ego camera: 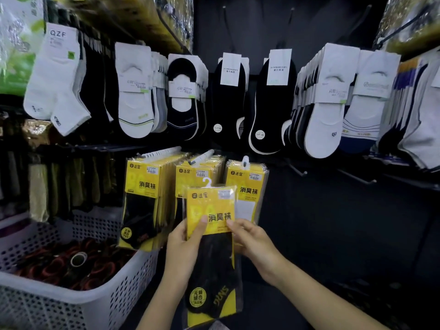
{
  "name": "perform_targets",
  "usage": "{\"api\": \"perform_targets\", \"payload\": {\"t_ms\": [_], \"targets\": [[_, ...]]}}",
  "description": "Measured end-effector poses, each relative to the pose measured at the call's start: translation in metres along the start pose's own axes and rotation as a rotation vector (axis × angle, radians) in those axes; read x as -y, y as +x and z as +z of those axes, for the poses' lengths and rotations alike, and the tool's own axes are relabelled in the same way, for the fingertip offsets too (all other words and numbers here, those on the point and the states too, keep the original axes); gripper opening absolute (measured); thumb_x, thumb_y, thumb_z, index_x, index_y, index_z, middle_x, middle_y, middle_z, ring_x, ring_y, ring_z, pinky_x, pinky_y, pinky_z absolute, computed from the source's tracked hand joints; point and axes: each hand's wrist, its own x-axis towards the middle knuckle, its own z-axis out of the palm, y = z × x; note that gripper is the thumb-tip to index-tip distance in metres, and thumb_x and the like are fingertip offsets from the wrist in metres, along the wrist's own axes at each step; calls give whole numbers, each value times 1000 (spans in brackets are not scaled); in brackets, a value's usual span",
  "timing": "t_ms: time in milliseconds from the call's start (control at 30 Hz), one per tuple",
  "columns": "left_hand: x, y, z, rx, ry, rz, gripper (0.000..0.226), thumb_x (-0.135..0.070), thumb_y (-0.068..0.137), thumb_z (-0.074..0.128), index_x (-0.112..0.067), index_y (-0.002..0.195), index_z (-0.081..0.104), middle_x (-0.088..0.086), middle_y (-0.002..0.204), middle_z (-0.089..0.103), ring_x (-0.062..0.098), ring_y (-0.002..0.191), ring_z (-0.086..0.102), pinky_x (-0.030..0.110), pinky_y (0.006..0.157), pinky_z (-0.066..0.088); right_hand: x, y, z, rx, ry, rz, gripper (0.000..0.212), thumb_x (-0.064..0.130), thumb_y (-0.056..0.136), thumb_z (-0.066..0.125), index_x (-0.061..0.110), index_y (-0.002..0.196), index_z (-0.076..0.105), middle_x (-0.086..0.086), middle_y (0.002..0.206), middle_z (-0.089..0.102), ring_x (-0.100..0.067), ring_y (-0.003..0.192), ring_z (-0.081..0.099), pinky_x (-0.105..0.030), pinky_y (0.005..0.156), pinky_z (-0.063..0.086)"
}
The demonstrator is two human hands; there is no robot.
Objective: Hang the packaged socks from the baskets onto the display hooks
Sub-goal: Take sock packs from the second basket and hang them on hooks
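A: Where is the pack?

B: The yellow-and-black plastic-wrapped sock pack (pixel 214 206) is held up in front of the display, upright, with its long axis vertical and its small white hanger loop (pixel 207 181) on top.

A: And the hands?

B: The left hand (pixel 184 236) grips the pack's left edge, thumb pressed on the yellow card. The right hand (pixel 252 239) pinches the right edge with its fingertips. Both sit at about mid-height on the pack.

A: Which way to the peg?

B: Up and away from the hands. The middle display hook (pixel 202 156) lies just above the loop, carrying a row of matching yellow packs (pixel 195 173). I'd judge both hands about equally near it. A fuller row (pixel 142 198) hangs to the left, and a single pack with white socks (pixel 247 186) to the right. Bare black hooks (pixel 297 172) stick out further right.

A: Any baskets?

B: One pale perforated plastic basket (pixel 78 300) at lower left, well apart from the hands. It holds dark rolled items with red edges (pixel 71 260), too blurred to identify.
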Motion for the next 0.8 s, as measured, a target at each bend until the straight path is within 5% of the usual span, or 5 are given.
{"api": "perform_targets", "payload": {"t_ms": [100, 267, 433, 700, 800], "targets": [[3, -2, 3, 45, 36, 33, 29, -49, 72, 64, -29, 90, 72, -10, 87, 76, 7, 81, 71, 12, 62, 52, -1, -4, -2, 23, -42, -78, 25, 25, 93, 57, 8, 110, 67, -5, 101, 75, -17, 94, 71, -21, 74, 56], [6, -3, 6, 211, 36, -26, 62, -64, 70, 62, -33, 123, 55, -8, 111, 71, 9, 107, 65, 34, 95, 51, 6, 2, -19, -261, 49, -258, 17, 24, 92, 58, 11, 100, 66, -1, 93, 76, -14, 86, 72, -18, 65, 55], [10, -10, 16, 286, 75, -56, 80, -76, 68, 58, -37, 136, 43, -10, 125, 63, 10, 116, 60, 40, 104, 45, 10, 16, -35, -370, 27, -244, 15, 25, 93, 57, 16, 96, 68, -4, 90, 76, -20, 86, 73, -35, 77, 57], [22, 6, 30, 239, 150, -71, 78, -67, 70, 50, -38, 141, 38, -35, 115, 49, -9, 115, 47, 30, 106, 40, 12, 51, -37, -369, -67, -262, 15, 24, 95, 56, 16, 101, 67, -5, 99, 74, -18, 93, 70, -32, 84, 55], [33, 16, 40, 227, 144, -83, 74, -62, 74, 48, -38, 142, 35, -35, 114, 47, -17, 106, 45, 9, 85, 39, 3, 59, -39, -393, -66, -260, 13, 26, 95, 55, 18, 98, 66, -2, 97, 73, -12, 89, 69, -27, 81, 54]]}}
